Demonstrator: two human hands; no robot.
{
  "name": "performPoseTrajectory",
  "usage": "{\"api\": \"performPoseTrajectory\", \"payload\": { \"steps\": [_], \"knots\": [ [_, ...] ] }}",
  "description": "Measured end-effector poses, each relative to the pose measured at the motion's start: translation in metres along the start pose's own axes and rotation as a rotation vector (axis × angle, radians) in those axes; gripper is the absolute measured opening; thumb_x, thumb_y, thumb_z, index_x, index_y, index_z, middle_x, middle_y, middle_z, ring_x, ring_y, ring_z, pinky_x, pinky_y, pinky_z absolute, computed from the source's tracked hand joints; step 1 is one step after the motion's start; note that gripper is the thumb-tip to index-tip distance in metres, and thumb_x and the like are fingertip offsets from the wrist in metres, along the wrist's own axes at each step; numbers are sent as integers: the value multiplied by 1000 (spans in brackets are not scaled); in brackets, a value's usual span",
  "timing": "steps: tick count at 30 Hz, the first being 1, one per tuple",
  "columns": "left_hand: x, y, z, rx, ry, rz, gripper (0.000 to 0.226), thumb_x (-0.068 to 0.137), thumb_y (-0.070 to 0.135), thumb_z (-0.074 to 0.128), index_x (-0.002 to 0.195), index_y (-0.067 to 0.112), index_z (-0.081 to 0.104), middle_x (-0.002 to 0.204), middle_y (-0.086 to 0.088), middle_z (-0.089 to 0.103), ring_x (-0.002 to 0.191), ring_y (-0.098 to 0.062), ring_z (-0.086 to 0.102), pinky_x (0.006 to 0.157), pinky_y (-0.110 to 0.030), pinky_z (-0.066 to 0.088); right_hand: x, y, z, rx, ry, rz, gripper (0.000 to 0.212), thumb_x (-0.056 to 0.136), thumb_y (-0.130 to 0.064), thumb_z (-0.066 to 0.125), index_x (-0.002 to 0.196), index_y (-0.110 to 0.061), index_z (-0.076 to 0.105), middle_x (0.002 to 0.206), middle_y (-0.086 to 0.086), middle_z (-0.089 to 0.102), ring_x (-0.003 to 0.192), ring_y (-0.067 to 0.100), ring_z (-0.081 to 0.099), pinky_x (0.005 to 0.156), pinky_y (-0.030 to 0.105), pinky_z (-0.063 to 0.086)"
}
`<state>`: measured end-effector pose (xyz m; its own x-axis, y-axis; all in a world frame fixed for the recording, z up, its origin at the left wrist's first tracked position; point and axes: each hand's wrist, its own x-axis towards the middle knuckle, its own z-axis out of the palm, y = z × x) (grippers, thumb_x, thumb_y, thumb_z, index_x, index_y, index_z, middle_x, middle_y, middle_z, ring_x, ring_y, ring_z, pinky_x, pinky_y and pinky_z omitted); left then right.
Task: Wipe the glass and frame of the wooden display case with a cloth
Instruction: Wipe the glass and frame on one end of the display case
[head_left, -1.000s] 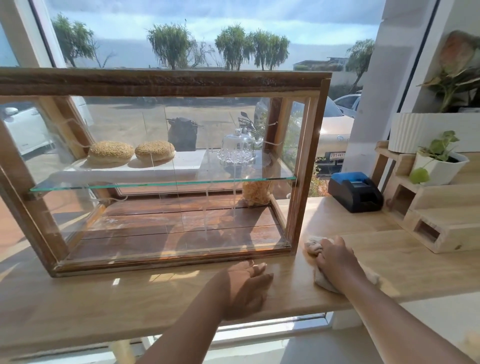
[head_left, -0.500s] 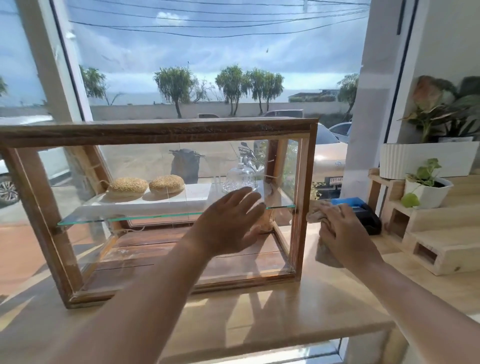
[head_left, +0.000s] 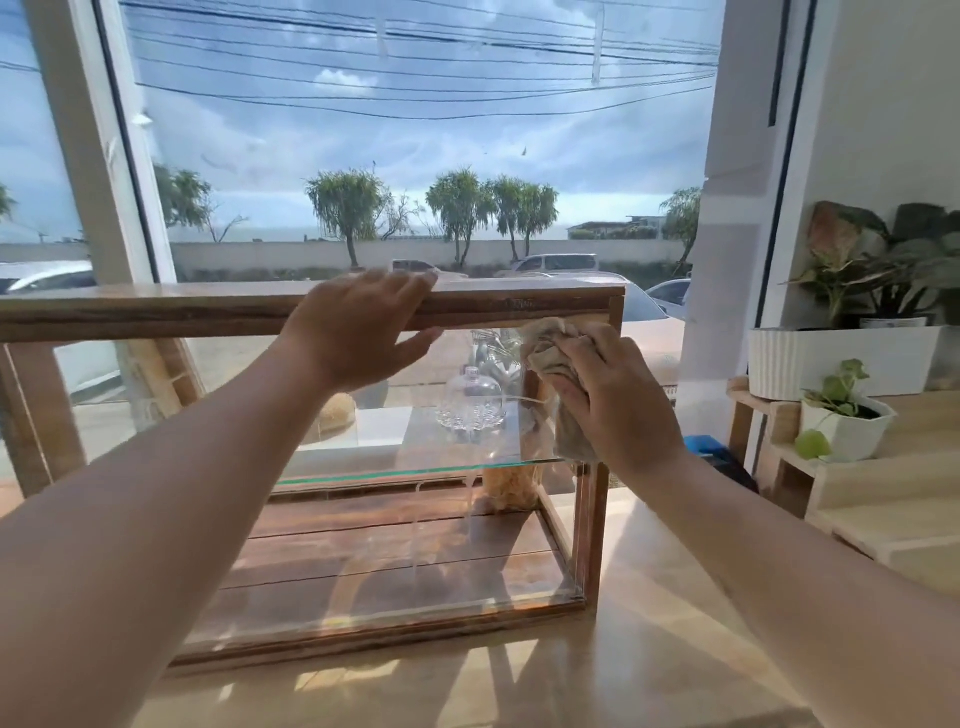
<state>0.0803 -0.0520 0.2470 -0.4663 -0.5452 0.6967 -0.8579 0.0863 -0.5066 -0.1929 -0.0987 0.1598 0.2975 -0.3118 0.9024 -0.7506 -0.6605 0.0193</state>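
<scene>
The wooden display case (head_left: 156, 312) stands on a light wooden counter in front of a big window, its front pane of glass (head_left: 405, 561) facing me. My left hand (head_left: 358, 332) grips the top rail of the frame, fingers over the top and thumb under it. My right hand (head_left: 618, 405) holds a crumpled beige cloth (head_left: 550, 343) pressed against the glass at the case's upper right corner, just below the top rail. Inside, a glass shelf carries a clear glass dome (head_left: 470, 400) and a bun, mostly hidden by my left arm.
The light wooden counter (head_left: 649, 649) runs under the case. To the right stand stepped wooden shelves (head_left: 893, 499) with a small potted plant (head_left: 847, 421) and a long white planter (head_left: 831, 358). A blue and black device (head_left: 722, 457) sits behind my right wrist.
Both hands rose from the counter. The left went up to the case's top rail and took hold of it. The right lifted the cloth to the upper right glass. The view tilted upward.
</scene>
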Motion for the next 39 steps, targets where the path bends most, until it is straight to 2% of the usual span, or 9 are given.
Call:
{"api": "performPoseTrajectory", "payload": {
  "steps": [3, 7, 14, 18, 22, 27, 31, 35, 39],
  "knots": [
    [1, -14, 3, -24, 35, 2, 58, 91, 63, 33, 118, 17, 56, 98, -7, 69, 83, -30, 67, 61, -39, 52, -1, 1, 11, -109, 27, -11, 31, 94, -36, 59, 113, -11, 64, 119, 7, 58, 100, 29, 57, 59, 40, 58],
    [-3, -26, 9, 41, 70, 50, 65, 87, 75, 28, 108, 19, 55, 86, -1, 69, 69, -26, 67, 53, -34, 49, -6, 12, 22, -219, 96, 12, 28, 88, -34, 67, 104, -12, 60, 120, 7, 57, 94, 29, 55, 53, 37, 54],
    [-3, -23, 12, 39, 113, 20, 66, 87, 77, 26, 106, 22, 56, 85, 3, 70, 64, -23, 66, 52, -29, 44, -6, 16, 35, -243, 180, -19, 37, 90, -27, 65, 126, -20, 55, 115, 7, 62, 95, 31, 56, 58, 40, 57],
    [-1, -32, 8, 47, 55, 48, 69, 84, 80, 25, 113, 27, 56, 85, 6, 71, 60, -23, 65, 52, -26, 39, 0, 5, 39, -219, 227, -5, 32, 92, -27, 64, 122, -16, 61, 113, 7, 63, 94, 31, 56, 59, 40, 58],
    [0, -45, 10, 53, 22, 55, 82, 78, 88, 12, 118, 30, 54, 83, 4, 71, 59, -23, 65, 51, -26, 41, 11, -11, 45, -253, 212, -169, 29, 97, -35, 58, 118, -17, 66, 111, 3, 65, 92, 27, 56, 66, 35, 53],
    [-2, -45, 17, 33, 44, 22, 88, 73, 90, 5, 120, 32, 52, 85, 3, 72, 62, -25, 66, 55, -28, 42, -5, 10, 38, -290, 122, -280, 26, 98, -29, 58, 115, -13, 69, 111, 6, 67, 85, 29, 58, 59, 39, 56],
    [-1, -44, 16, 14, 43, 18, 88, 74, 90, 6, 120, 32, 53, 83, 4, 71, 62, -24, 66, 56, -30, 47, 6, 27, 21, -325, 155, -210, 28, 102, -32, 49, 111, -13, 67, 105, 6, 66, 89, 29, 58, 57, 39, 55],
    [-2, -44, 15, 0, 30, 17, 87, 75, 90, 8, 122, 33, 53, 85, 6, 71, 61, -22, 65, 57, -31, 53, 19, -2, 33, -277, 212, -184, 20, 98, -27, 58, 109, -13, 68, 102, 6, 66, 90, 29, 59, 59, 37, 55],
    [-2, -43, 14, -7, 31, 7, 87, 74, 90, 10, 125, 34, 53, 88, 6, 71, 65, -24, 66, 59, -34, 54, 0, -6, 46, -271, 141, -282, 18, 95, -25, 62, 104, -12, 69, 103, 6, 67, 82, 27, 58, 57, 34, 53]
  ]
}}
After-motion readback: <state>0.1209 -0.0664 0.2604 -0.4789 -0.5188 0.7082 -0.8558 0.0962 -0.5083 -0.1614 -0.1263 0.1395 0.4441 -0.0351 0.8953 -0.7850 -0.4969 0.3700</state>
